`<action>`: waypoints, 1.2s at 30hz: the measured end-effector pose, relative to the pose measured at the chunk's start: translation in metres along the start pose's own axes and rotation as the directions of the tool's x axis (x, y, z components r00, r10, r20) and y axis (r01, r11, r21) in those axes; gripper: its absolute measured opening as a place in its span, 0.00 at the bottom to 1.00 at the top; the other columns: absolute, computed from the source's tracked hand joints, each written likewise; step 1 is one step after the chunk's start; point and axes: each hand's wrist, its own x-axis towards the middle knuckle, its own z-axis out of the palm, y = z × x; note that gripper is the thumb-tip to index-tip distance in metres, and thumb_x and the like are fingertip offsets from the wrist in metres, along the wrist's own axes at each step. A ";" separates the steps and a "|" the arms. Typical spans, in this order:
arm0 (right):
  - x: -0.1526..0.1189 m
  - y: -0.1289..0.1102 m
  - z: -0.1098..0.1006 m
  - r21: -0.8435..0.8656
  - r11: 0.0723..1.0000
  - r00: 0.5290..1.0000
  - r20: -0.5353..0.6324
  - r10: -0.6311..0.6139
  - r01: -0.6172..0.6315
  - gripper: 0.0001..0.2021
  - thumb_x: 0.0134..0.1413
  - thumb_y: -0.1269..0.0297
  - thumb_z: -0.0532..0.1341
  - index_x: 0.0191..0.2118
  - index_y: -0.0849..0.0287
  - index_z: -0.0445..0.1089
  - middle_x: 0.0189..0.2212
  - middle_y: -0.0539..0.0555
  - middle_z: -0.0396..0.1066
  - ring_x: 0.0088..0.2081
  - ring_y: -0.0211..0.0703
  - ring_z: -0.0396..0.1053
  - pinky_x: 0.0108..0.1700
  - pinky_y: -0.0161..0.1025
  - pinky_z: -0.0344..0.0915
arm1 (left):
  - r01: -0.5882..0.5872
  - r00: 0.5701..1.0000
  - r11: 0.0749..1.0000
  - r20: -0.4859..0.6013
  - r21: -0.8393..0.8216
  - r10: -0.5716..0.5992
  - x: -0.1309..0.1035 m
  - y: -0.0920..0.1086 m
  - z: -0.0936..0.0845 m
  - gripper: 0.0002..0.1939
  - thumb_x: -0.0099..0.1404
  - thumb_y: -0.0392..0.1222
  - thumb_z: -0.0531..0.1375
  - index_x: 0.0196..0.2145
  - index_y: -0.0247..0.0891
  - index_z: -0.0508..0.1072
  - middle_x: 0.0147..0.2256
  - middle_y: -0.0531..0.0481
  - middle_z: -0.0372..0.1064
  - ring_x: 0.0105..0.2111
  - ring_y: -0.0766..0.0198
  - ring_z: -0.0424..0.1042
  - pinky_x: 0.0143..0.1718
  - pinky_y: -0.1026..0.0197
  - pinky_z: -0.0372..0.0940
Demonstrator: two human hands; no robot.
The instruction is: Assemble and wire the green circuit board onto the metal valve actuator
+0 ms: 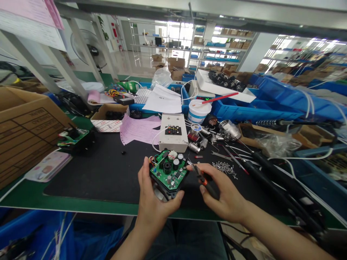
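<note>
A green circuit board (173, 173) with black and silver round parts sits in a dark housing, tilted up above the black mat. My left hand (155, 202) grips the housing from the left and below, thumb at its lower right edge. In my right hand (223, 195) is a pair of pliers or cutters (207, 183) with dark and orange handles; their tip is near the board's upper right edge. Just behind the board stands a light grey box (173, 139) with small sockets on top.
Loose screws (224, 169) and a wrench (221, 155) lie to the right, beside long black tools (273, 180). Another board (73, 137) sits at left near a cardboard box (29, 133). A white tub (199, 112), pink paper (139, 130) and blue bins (230, 110) are behind.
</note>
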 end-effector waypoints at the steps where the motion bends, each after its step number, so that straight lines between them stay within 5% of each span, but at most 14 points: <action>1: -0.001 0.000 0.000 0.003 1.000 1.000 0.000 0.001 -0.001 0.24 0.51 0.75 0.55 0.55 0.54 0.60 0.48 0.57 0.70 0.49 0.47 0.70 0.52 0.42 0.68 | 0.002 1.000 1.000 0.003 -0.004 -0.002 0.000 0.000 0.000 0.53 0.49 0.44 0.68 0.66 0.40 0.44 0.62 0.38 0.47 0.62 0.44 0.54 0.61 0.42 0.54; 8: -0.008 0.003 0.001 0.091 0.993 0.996 0.047 0.069 -0.073 0.25 0.52 0.75 0.55 0.57 0.54 0.60 0.51 0.57 0.69 0.50 0.47 0.69 0.53 0.43 0.67 | 0.021 1.000 0.999 0.021 -0.043 -0.021 -0.001 -0.001 -0.002 0.53 0.50 0.43 0.68 0.66 0.40 0.44 0.64 0.38 0.45 0.63 0.44 0.52 0.62 0.44 0.53; 12: -0.019 0.013 0.002 0.140 0.944 0.953 -0.014 0.304 -0.299 0.18 0.60 0.68 0.54 0.56 0.54 0.59 0.45 0.57 0.70 0.40 0.43 0.73 0.43 0.38 0.73 | 0.075 0.993 0.989 0.098 -0.126 -0.063 0.002 -0.003 -0.006 0.54 0.50 0.43 0.68 0.67 0.43 0.42 0.65 0.39 0.44 0.64 0.45 0.51 0.62 0.43 0.52; 15: -0.037 0.025 0.003 -0.001 0.926 0.926 -0.033 0.377 -0.377 0.18 0.61 0.65 0.54 0.56 0.54 0.58 0.45 0.57 0.70 0.40 0.45 0.73 0.41 0.41 0.74 | 0.076 0.985 0.985 0.162 -0.158 -0.050 0.008 -0.007 -0.012 0.53 0.50 0.43 0.68 0.67 0.46 0.42 0.65 0.40 0.45 0.64 0.45 0.51 0.62 0.43 0.52; 18: -0.063 0.038 0.008 -0.265 0.921 0.952 0.025 0.304 -0.287 0.19 0.59 0.67 0.55 0.56 0.55 0.61 0.48 0.59 0.68 0.45 0.51 0.71 0.45 0.49 0.73 | 0.046 0.967 0.978 0.255 -0.205 0.008 0.018 -0.011 -0.020 0.53 0.50 0.43 0.68 0.67 0.45 0.42 0.65 0.39 0.46 0.63 0.45 0.54 0.62 0.43 0.52; 21: -0.085 0.051 0.018 -0.447 0.882 0.972 0.095 0.215 -0.152 0.18 0.60 0.64 0.57 0.56 0.58 0.65 0.48 0.62 0.68 0.46 0.58 0.70 0.45 0.57 0.72 | 0.040 0.914 0.972 0.401 -0.229 0.057 0.030 -0.015 -0.029 0.55 0.51 0.42 0.68 0.68 0.43 0.39 0.66 0.38 0.45 0.64 0.45 0.53 0.62 0.44 0.53; 24: -0.090 0.057 0.026 -0.451 0.888 0.983 0.101 0.154 -0.092 0.18 0.63 0.60 0.57 0.56 0.59 0.66 0.51 0.63 0.68 0.50 0.60 0.68 0.52 0.63 0.67 | 0.046 0.818 0.964 0.565 -0.261 0.114 0.042 -0.018 -0.039 0.57 0.51 0.41 0.69 0.68 0.47 0.38 0.68 0.42 0.40 0.66 0.46 0.48 0.64 0.44 0.48; 26: -0.080 0.055 0.026 -0.341 0.925 0.981 0.040 0.190 -0.165 0.20 0.65 0.57 0.55 0.59 0.56 0.63 0.54 0.62 0.66 0.55 0.58 0.65 0.56 0.61 0.63 | 0.079 0.748 0.944 0.645 -0.321 0.156 0.048 -0.020 -0.046 0.56 0.51 0.41 0.70 0.67 0.53 0.40 0.69 0.48 0.37 0.67 0.48 0.42 0.65 0.45 0.43; 29: -0.053 0.042 0.024 0.072 0.950 0.952 0.060 0.299 -0.303 0.29 0.64 0.45 0.53 0.66 0.51 0.52 0.62 0.60 0.57 0.61 0.56 0.58 0.59 0.54 0.61 | 0.223 0.685 0.897 0.716 -0.383 0.136 0.054 -0.023 -0.056 0.49 0.53 0.42 0.70 0.65 0.58 0.48 0.69 0.54 0.40 0.67 0.52 0.40 0.66 0.49 0.41; 32: -0.028 0.028 0.027 0.425 0.840 0.938 0.218 0.268 -0.339 0.50 0.49 0.32 0.59 0.69 0.52 0.39 0.67 0.60 0.43 0.65 0.58 0.49 0.64 0.54 0.53 | 0.344 0.713 0.862 0.701 -0.372 0.017 0.048 -0.021 -0.062 0.38 0.55 0.43 0.69 0.61 0.57 0.60 0.65 0.53 0.52 0.65 0.53 0.49 0.65 0.50 0.47; 36: -0.020 0.022 0.045 0.441 0.793 0.905 0.146 0.399 -0.421 0.58 0.36 0.36 0.70 0.68 0.53 0.42 0.65 0.63 0.48 0.63 0.61 0.52 0.64 0.57 0.51 | 0.396 0.866 0.852 0.449 -0.341 -0.222 0.016 -0.006 -0.053 0.26 0.58 0.46 0.67 0.54 0.45 0.71 0.58 0.46 0.65 0.60 0.48 0.61 0.62 0.50 0.56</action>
